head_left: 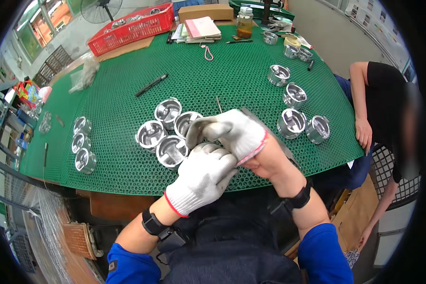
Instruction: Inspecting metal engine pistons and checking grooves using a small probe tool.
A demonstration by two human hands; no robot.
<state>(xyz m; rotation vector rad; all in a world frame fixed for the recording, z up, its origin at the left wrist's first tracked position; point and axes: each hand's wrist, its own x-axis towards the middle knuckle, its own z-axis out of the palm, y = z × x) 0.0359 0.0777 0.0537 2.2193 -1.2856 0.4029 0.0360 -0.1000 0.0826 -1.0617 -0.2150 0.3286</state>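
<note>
Both my hands wear white knit gloves with red cuff edges and meet at the near side of the green mat. My left hand (202, 176) has its fingers curled against the underside of the right glove. Above it, my right hand (232, 134) bends its fingers down to the left, its fingertips greyish. Bare skin shows below the right glove's cuff. Whatever lies between the hands is hidden. Just left of them stand several silver metal pistons, including a front piston (172, 151) beside my left hand and another piston (187, 124) partly covered by the right glove.
More pistons stand at left (82, 142) and right (292, 123) on the green mat (123, 104). A black marker (151, 85) lies farther back. Behind are a red crate (130, 29), notebooks (202, 28) and a jar (244, 23). At right, another person's hand (363, 135) rests by the table edge.
</note>
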